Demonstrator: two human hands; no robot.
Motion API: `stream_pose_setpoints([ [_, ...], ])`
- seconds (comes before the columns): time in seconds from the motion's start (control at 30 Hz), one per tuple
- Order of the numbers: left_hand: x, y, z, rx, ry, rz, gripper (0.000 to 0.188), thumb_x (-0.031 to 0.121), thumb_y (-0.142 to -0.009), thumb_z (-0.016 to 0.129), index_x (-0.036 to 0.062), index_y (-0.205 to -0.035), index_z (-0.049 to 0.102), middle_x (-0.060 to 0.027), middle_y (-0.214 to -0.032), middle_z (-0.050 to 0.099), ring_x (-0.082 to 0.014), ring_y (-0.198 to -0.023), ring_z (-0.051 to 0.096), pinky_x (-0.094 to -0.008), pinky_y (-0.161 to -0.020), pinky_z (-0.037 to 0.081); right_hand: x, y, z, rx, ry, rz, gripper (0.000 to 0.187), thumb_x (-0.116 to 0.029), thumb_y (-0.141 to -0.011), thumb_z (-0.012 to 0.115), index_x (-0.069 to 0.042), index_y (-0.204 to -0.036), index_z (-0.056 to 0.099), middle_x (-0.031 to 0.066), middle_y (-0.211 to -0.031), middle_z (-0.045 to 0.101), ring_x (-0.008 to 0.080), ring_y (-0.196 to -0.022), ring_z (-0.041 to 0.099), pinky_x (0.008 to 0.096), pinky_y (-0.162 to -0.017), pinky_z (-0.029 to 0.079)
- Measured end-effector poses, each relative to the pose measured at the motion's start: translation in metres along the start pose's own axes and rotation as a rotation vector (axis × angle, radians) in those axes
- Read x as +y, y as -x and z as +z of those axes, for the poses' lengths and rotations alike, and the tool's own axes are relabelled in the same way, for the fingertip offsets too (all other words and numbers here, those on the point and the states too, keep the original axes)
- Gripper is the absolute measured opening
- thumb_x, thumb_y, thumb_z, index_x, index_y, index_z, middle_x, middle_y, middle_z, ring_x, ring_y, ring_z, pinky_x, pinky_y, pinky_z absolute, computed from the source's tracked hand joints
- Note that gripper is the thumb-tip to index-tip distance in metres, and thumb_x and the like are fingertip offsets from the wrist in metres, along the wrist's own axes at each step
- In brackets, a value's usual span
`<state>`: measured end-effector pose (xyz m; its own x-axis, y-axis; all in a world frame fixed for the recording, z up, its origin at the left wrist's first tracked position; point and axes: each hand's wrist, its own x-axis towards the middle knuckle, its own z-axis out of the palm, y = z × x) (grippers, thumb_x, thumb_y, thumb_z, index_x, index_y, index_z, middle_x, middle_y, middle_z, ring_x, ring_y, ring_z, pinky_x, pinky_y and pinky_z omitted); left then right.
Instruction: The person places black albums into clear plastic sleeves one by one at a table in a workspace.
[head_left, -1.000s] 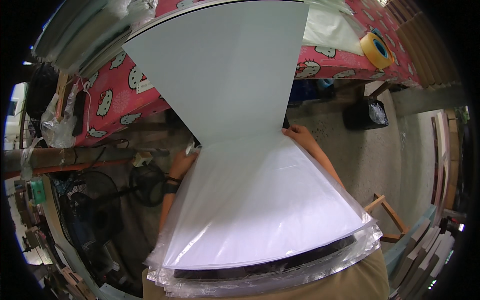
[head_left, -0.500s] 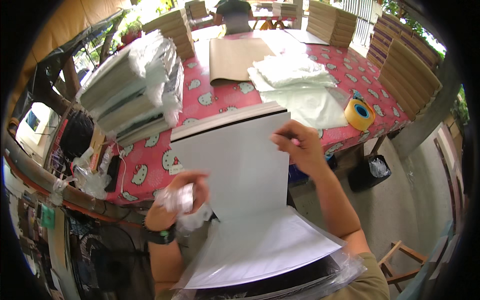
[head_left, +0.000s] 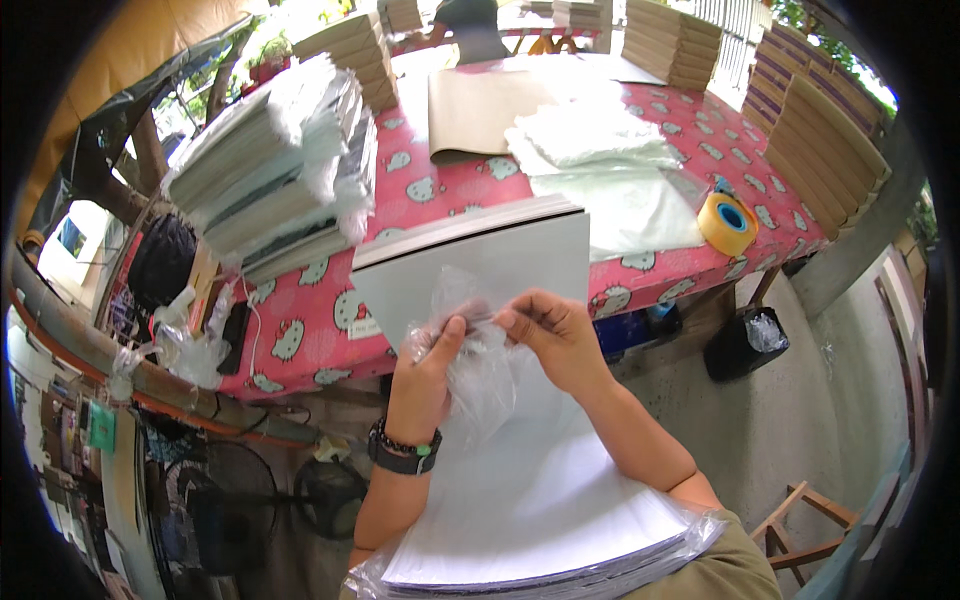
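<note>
My left hand (head_left: pixel 435 360) is closed around a crumpled clear plastic bag (head_left: pixel 482 385), which hangs down in front of me. The fingertips of my right hand (head_left: pixel 552 335) pinch the bag's upper edge, close beside the left. Behind both hands a thick stack of white sheets (head_left: pixel 535 262) leans against the table's near edge, with a dark layer near its top. On my lap lies another white stack (head_left: pixel 545 525), with clear plastic showing around its lower edges. Part of the leaning stack is hidden by my hands.
The pink patterned table (head_left: pixel 410 190) holds plastic-wrapped bundles (head_left: pixel 270 180) at left, a brown sheet (head_left: pixel 470 115), a pile of clear bags (head_left: pixel 600 170) and a yellow tape roll (head_left: pixel 727 225). A black bin (head_left: pixel 745 345) stands at right. A person (head_left: pixel 470 28) is at the back.
My hands have come together over the white sheets. My right hand has left their right edge and now pinches the plastic bag, which has opened out from the crumple in my left hand.
</note>
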<state>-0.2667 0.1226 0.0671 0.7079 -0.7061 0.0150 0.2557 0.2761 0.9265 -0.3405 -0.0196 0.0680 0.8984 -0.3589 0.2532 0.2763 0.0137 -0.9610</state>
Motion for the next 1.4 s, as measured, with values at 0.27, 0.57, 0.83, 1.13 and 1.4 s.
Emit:
stream_pose_setpoints([
  [0.27,-0.007,0.003,0.012,0.221,0.191,0.058,0.029,0.027,-0.081,0.059,0.0012,-0.094,0.053,-0.0010,-0.081,0.054,-0.0087,-0.074,0.050,-0.0218,-0.066,0.041,0.000,0.004,0.007,0.059,0.183,-0.014,0.022,-0.019,-0.082,0.057,0.000,-0.073,0.053,0.0012,-0.055,0.049,0.0055,-0.053,0.040,0.0221,-0.047,0.035],
  [0.57,-0.009,0.005,0.007,0.185,0.248,-0.073,0.029,0.024,-0.082,0.058,0.0013,-0.099,0.052,-0.0026,-0.089,0.055,-0.0098,-0.078,0.051,-0.0226,-0.067,0.041,0.007,0.005,0.015,0.157,0.465,-0.255,0.023,-0.018,-0.083,0.054,0.000,-0.071,0.049,0.0155,-0.053,0.046,0.0226,-0.043,0.038,0.0288,-0.042,0.036],
  [0.83,-0.002,0.015,0.019,0.039,0.249,-0.080,0.019,0.014,-0.080,0.058,0.0048,-0.097,0.054,-0.0009,-0.085,0.056,-0.0079,-0.070,0.049,-0.0223,-0.063,0.040,0.014,0.003,0.012,0.185,0.489,-0.424,0.011,-0.012,-0.080,0.057,-0.003,-0.076,0.052,0.0139,-0.059,0.054,0.0270,-0.047,0.052,0.0288,-0.044,0.040],
  [1.13,-0.008,0.017,0.020,0.147,0.311,-0.136,0.022,0.021,-0.082,0.056,0.0034,-0.094,0.054,-0.0015,-0.085,0.057,-0.0102,-0.079,0.054,-0.0244,-0.070,0.044,0.017,0.004,0.011,0.182,0.491,-0.385,0.006,-0.008,-0.081,0.056,-0.002,-0.080,0.056,0.0052,-0.058,0.054,0.0093,-0.048,0.048,0.0192,-0.047,0.040],
  [1.4,-0.015,0.020,-0.008,0.019,0.325,0.005,0.034,0.027,-0.079,0.059,0.0031,-0.101,0.048,-0.0049,-0.086,0.056,-0.0145,-0.079,0.056,-0.0264,-0.067,0.046,0.017,-0.008,-0.015,-0.445,0.042,-0.156,0.021,-0.016,-0.085,0.051,-0.001,-0.099,0.052,0.0086,-0.093,0.056,0.0158,-0.089,0.053,0.0287,-0.079,0.040],
])
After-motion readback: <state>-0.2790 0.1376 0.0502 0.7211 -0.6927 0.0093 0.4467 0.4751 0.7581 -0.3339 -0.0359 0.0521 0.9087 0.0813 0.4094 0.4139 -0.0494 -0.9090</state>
